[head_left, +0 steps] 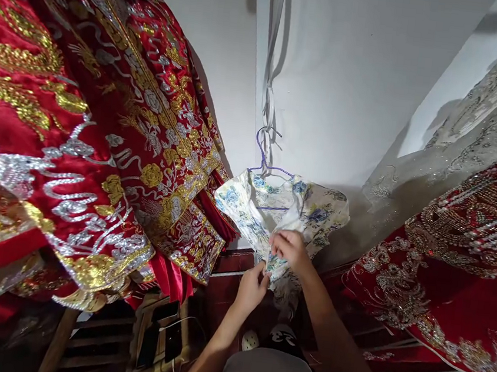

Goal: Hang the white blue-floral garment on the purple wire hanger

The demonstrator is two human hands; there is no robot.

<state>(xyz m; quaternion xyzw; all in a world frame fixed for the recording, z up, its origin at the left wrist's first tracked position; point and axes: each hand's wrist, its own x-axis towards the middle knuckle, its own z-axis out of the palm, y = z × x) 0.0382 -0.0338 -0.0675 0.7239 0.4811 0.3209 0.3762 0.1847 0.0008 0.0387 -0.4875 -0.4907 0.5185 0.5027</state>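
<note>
A white dress with a blue and yellow floral print (321, 208) hangs on a purple wire hanger (272, 168) against the wall. Its front is parted at the neckline. My right hand (288, 248) pinches the front edge of the floral dress just below the neck opening. Lower down the same edge, my left hand (255, 282) has its thumb and fingers closed on the fabric. Whatever small fastening may be between the fingertips is hidden. Below my hands the skirt of the dress hangs toward the floor.
A red jacket with gold and silver embroidery (149, 116) hangs close on the left. To the right are a red beaded gown (460, 279) and a pale sequined gown (471, 138). A bamboo chair (140, 328) holding phones and a cable stands at lower left.
</note>
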